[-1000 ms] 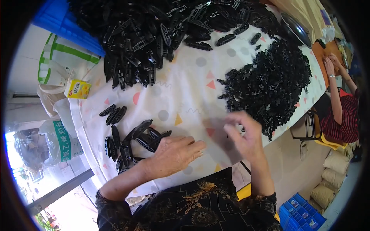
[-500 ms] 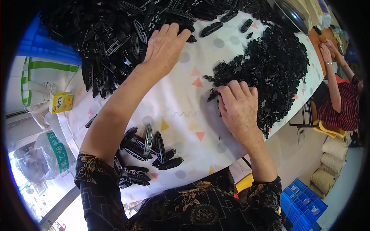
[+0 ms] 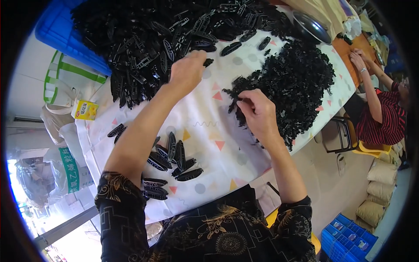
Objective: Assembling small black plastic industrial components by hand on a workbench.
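Note:
My left hand is at the near edge of a heap of long, oval black plastic parts. Its fingers are curled down, and whatever is under them is hidden. One short black part lies beside its fingertips. My right hand is at the left edge of a pile of small black plastic pieces. Its thumb and forefinger are pinched together; anything between them is too small to make out. Several long black parts lie in a loose group near my left forearm.
A patterned white cloth covers the table. At left are a blue crate and a small yellow box. A round dark lid lies at the back right. Another person sits at right; blue baskets stand on the floor.
The whole view has shifted. My left hand's fingers, spread over the long parts before, are now curled in. My right hand has lifted slightly and turned, with thumb and forefinger in a pinch.

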A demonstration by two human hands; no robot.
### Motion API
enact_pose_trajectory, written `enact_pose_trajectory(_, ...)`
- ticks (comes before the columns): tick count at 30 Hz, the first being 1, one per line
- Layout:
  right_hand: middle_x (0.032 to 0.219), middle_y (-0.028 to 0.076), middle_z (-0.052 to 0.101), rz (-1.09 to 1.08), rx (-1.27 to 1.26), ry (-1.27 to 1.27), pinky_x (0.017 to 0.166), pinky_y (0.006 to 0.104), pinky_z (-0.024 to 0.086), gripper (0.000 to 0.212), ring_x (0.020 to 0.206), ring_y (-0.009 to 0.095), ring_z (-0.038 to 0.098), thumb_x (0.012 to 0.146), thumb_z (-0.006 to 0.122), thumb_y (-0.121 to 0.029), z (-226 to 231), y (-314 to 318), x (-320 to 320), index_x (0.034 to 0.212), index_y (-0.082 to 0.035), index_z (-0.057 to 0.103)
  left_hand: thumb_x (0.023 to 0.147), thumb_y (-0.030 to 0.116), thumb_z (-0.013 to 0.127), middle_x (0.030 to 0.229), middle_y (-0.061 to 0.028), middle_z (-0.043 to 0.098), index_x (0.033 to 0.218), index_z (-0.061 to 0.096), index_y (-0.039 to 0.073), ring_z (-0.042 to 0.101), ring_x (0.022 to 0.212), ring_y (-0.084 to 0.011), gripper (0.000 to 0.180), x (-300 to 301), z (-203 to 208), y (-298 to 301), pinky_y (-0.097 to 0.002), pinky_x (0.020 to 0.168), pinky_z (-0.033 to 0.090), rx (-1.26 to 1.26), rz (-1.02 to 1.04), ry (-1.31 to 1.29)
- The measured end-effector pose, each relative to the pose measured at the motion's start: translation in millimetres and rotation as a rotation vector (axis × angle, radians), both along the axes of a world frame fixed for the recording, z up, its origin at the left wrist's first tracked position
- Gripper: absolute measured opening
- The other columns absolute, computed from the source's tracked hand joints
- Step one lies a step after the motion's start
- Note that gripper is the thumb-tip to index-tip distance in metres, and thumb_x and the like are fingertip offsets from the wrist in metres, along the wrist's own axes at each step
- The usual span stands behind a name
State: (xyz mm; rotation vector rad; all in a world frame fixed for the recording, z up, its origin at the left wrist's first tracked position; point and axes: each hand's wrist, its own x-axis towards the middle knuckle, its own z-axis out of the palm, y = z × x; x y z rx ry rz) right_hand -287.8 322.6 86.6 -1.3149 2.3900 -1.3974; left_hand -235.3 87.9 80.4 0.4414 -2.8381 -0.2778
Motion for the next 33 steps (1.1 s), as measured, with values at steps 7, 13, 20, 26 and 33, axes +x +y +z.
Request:
enact_pose_trajectory(7, 0.082, 0.003, 0.062, 0.041, -0.368, -1.042, 0.067, 0.0253, 0.049, 0.012, 0.071, 0.011, 0.059, 0.085, 0.066, -0.005, 15, 29, 33, 0.096, -0.001, 0.062, 0.090, 0.017, 0.062, 0.095, -0.0068, 0.060, 0.116, 0.046, 0.005, 0.063, 0.084, -0.0198, 0.032, 81, 27, 73, -0.0294, 0.069, 0.050, 1.947, 0.120, 0.391)
enact_pose_trajectory(13, 0.080, 0.003, 0.062, 0.084, -0.412, -1.083, 0.068, 0.0245, 0.048, 0.011, 0.070, 0.011, 0.058, 0.086, 0.067, -0.007, 18, 39, 63, 0.094, -0.001, 0.062, 0.090, 0.013, 0.061, 0.106, -0.0112, 0.061, 0.124, 0.042, 0.002, 0.063, 0.097, -0.0235, 0.040, 123, 28, 129, -0.0340, 0.081, 0.051, 2.029, 0.049, 0.417)
enact_pose_trajectory(20, 0.083, 0.003, 0.062, 0.165, -0.349, -0.988, 0.070, 0.0226, 0.048, 0.008, 0.072, 0.009, 0.058, 0.086, 0.065, -0.001, 14, 48, 85, 0.093, 0.001, 0.061, 0.094, 0.010, 0.054, 0.110, -0.0082, 0.059, 0.128, 0.045, 0.001, 0.060, 0.100, -0.0171, 0.036, 145, 25, 157, -0.0322, 0.089, 0.048, 1.953, 0.041, 0.427)
enact_pose_trajectory(26, 0.085, 0.002, 0.059, 0.212, -0.214, -0.733, 0.068, 0.0228, 0.049, 0.008, 0.076, 0.008, 0.057, 0.085, 0.062, 0.004, 10, 55, 80, 0.092, 0.003, 0.059, 0.096, 0.011, 0.051, 0.112, -0.0064, 0.058, 0.128, 0.046, 0.000, 0.059, 0.100, -0.0147, 0.034, 148, 19, 158, -0.0317, 0.086, 0.050, 1.910, 0.060, 0.372)
enact_pose_trajectory(33, 0.089, 0.009, 0.053, 0.435, 0.021, -0.093, 0.064, 0.0297, 0.049, 0.013, 0.075, 0.023, 0.059, 0.078, 0.061, 0.008, 36, 63, 63, 0.089, 0.002, 0.059, 0.098, 0.012, 0.046, 0.113, -0.0060, 0.060, 0.130, 0.048, 0.002, 0.059, 0.100, -0.0137, 0.033, 146, 17, 153, -0.0298, 0.082, 0.051, 1.708, 0.078, 0.134)
